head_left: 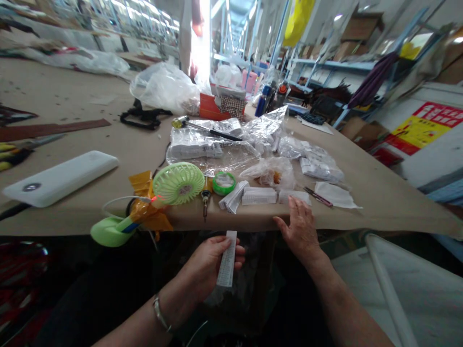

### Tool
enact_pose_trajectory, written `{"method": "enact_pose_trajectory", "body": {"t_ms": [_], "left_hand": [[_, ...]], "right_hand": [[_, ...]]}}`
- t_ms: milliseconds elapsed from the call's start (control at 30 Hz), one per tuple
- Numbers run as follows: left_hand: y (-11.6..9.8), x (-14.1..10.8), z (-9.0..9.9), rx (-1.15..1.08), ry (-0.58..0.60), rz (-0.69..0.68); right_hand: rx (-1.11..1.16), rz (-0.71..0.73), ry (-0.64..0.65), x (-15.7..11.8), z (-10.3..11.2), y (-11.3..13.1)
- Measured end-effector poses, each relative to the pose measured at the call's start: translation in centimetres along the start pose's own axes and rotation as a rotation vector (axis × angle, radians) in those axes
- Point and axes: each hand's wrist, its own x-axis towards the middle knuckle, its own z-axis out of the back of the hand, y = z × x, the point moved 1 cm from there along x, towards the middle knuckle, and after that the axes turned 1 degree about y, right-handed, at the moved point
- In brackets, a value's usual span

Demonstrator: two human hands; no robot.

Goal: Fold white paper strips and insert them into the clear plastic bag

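My left hand [211, 262] is closed around a narrow white printed label strip [227, 260], in front of the table edge, thumb on top. My right hand [299, 226] rests at the table's front edge with thumb and fingers apart, its fingertips touching a small stack of white labels [289, 195]. Just left of that stack lies another stack of labels [259, 196], and beside it a fanned bundle of strips [234, 196]. A green roll of tape [224, 183] sits behind the bundle.
A green fan [179, 183] is taped at the front edge, near a screwdriver [205, 200] and a white power bank [61, 178]. Tweezers [318, 196] lie right of the labels. Plastic packets [320, 161] and a hammer-like tool [211, 130] lie farther back on the table [379, 193].
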Motion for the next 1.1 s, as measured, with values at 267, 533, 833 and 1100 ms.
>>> {"method": "enact_pose_trajectory", "body": {"t_ms": [267,533,833,1100], "left_hand": [[0.2,-0.1,-0.1,0.012,0.001,0.003],[0.1,-0.3,-0.3,0.005,0.008,-0.002],[0.7,0.2,0.3,-0.192,0.114,-0.122],[0.9,0.5,1.0,-0.225,0.120,-0.118]], "right_hand": [[0.067,0.102,-0.008,-1.1,-0.4,-3.3],[0.557,0.023,-0.186,-1.4,1.2,0.4],[0.693,0.598,0.100,-3.3,0.2,10.5],[0.655,0.675,0.178,-2.8,0.1,10.5]]}}
